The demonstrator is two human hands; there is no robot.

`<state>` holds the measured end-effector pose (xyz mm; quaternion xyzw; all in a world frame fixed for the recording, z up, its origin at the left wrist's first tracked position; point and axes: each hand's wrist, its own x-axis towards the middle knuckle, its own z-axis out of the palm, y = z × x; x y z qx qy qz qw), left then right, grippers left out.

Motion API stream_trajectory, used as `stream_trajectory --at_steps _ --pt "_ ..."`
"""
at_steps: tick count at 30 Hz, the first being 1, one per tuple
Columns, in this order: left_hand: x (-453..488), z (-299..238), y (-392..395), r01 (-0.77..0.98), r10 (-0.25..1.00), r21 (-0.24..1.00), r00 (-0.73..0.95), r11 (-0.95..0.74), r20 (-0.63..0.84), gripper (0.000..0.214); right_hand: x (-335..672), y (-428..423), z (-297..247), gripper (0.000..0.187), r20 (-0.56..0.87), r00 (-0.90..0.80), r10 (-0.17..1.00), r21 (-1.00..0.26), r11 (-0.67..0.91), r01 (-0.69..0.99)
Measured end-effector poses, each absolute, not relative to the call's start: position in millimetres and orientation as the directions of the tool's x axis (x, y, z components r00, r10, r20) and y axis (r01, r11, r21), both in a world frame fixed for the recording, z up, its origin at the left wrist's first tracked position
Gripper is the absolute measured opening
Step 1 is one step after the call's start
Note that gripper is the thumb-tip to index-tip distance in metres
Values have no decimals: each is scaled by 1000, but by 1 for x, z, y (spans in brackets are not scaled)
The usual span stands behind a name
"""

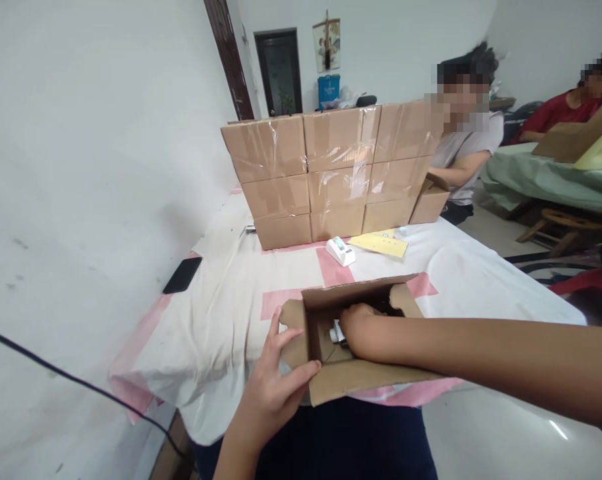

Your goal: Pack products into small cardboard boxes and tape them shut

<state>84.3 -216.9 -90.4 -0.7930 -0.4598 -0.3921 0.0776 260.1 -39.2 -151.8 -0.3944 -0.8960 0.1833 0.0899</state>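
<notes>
An open cardboard box [388, 377] sits at the near edge of the table, its flaps folded outward. My left hand [275, 373] grips the box's left side, thumb on the near corner and fingers spread along the left flap. My right hand [359, 331] reaches down inside the box, its back towards me and its fingers curled out of sight. From beneath it pokes a small white and dark item [337, 332], mostly covered by the hand. Beyond the box lies a small white device [340, 251], beside a yellow card [379, 245].
A taped stack of closed cardboard boxes [338, 177] stands across the far side of the table [231, 300]. A black phone-like slab [182, 275] lies at the left edge. A co-worker [463, 153] sits behind the stack; another person [555, 117] is farther right. A black cable [81, 381] hangs at left.
</notes>
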Motion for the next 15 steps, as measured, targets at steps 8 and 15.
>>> stream_trajectory --at_steps 8,15 --pt "82 -95 -211 792 700 271 255 -548 667 39 239 -60 -69 25 -264 -717 645 -165 702 693" --pt "75 -110 -198 792 647 238 243 -562 722 69 315 -80 48 20 63 -850 523 -434 781 449"
